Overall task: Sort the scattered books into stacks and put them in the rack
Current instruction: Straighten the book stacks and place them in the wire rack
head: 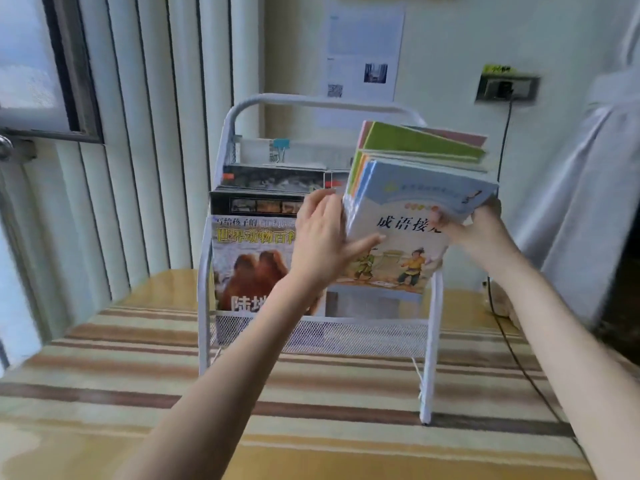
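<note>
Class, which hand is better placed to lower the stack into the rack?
Right: the right hand curls round the right edge of the stack; the left hand lies fairly flat against its left side, likely only steadying.

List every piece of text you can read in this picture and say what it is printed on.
"写给孩子的": top of camel book cover.
"世界动物百": same cover; the rest hidden.
"陆": same cover, low down.
"成语接": held blue book.
Wall sheet and blue book's small print: too blurred to read.

camel book (256, 271) fills front-left of rack (381, 336), front-right slot (374, 303) open, handle bar (322, 99) arching behind
</note>
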{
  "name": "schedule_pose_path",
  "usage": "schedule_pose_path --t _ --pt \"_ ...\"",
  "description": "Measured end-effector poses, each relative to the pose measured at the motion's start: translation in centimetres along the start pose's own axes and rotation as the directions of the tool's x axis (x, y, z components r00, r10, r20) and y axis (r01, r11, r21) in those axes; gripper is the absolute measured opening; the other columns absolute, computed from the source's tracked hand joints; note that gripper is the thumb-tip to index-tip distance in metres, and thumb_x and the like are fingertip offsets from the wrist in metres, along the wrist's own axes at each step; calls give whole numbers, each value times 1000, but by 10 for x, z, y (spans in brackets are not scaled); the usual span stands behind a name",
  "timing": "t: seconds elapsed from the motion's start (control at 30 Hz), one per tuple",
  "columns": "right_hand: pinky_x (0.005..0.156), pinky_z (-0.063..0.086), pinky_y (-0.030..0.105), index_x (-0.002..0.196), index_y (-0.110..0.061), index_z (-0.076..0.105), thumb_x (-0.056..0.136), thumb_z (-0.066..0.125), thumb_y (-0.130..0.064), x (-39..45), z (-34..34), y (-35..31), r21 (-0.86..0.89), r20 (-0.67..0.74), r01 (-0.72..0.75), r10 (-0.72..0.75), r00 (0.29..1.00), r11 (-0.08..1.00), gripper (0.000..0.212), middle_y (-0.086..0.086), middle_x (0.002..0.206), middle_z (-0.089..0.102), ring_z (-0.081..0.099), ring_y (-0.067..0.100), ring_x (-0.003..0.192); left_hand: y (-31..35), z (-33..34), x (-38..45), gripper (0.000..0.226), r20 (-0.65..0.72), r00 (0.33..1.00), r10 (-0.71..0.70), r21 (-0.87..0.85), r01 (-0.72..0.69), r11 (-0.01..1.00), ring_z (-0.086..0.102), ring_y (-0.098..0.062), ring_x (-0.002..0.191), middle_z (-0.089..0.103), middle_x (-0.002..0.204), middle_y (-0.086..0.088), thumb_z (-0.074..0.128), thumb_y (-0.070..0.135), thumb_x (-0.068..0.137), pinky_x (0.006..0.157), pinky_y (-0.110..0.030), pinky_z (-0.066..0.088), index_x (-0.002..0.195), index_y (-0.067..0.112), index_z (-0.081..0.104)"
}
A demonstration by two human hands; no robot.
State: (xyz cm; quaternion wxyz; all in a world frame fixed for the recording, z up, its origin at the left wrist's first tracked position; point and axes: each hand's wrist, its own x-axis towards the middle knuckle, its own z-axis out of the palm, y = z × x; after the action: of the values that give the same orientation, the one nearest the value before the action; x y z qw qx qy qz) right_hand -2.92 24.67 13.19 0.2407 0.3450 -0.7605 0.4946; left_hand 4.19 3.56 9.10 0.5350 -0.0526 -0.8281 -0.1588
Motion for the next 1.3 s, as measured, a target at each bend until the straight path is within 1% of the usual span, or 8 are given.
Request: schedule_pose_path --t 0.07,0.3,0.5,0.63,0.7,0.83,1.07,1.3 --pt "103 40 31 117 -15 58 57 65 -77 3 7 12 -119 16 22 -20 1000 993 86 7 127 50 45 16 122 -11 7 -7 79 -39 999 28 140 -23 990 33 -24 119 58 115 -13 44 74 72 107 -36 22 98 2 63" --pt "118 12 39 128 -24 44 68 79 -33 -24 22 10 -224 6 -38 41 999 974 70 5 143 21 11 24 139 -31 19 -40 104 208 975 77 151 -110 982 -10 -22 146 7 158 -17 34 81 75 118 -34 -11 141 1 39" --pt "118 10 34 140 -13 31 65 78 -38 -21 18 6 -181 70 -85 99 993 980 92 0 152 8 5 14 142 -26 1 -36 98 228 974 13 -296 56 954 -17 -7 145 -16 157 8 50 65 82 118 -30 -6 150 23 -6" --pt "117 12 45 148 -31 5 76 71 -46 -15 20 -7 -88 21 -14 16 1000 996 99 -11 157 2 6 10 144 -27 15 -40 84 233 971 45 67 -62 996 -16 -13 146 -8 157 4 11 67 92 117 -30 -12 152 9 5" --pt "115 3 52 147 -35 20 80 44 -62 -10 27 -19 -357 -47 131 -158 986 925 75 -13 156 13 9 7 144 -30 24 -47 81 239 970 39 123 -70 990 -12 -13 146 0 158 0 8 62 94 119 -33 -9 151 5 13" --pt "114 6 48 135 -24 49 87 12 -64 -4 66 -29 -685 131 244 -213 968 686 73 -6 144 45 38 12 135 -37 26 -60 75 190 979 73 127 -98 987 -4 -14 147 16 158 -7 16 56 97 120 -35 -4 149 2 22" --pt "92 24 29 98 -21 65 90 24 -55 -5 73 -14 -649 -32 235 -335 942 723 55 -3 83 72 64 18 81 -31 25 -71 79 138 988 71 38 -77 996 2 -18 148 12 158 -6 36 51 93 120 -34 -3 150 1 14" --pt "106 18 34 68 -22 58 91 21 -62 11 76 -37 -684 -25 122 -191 981 719 60 -8 64 62 60 15 71 -32 25 -69 87 247 967 66 81 -88 993 -14 -18 147 -10 156 5 33 61 90 116 -33 -16 149 14 -9"
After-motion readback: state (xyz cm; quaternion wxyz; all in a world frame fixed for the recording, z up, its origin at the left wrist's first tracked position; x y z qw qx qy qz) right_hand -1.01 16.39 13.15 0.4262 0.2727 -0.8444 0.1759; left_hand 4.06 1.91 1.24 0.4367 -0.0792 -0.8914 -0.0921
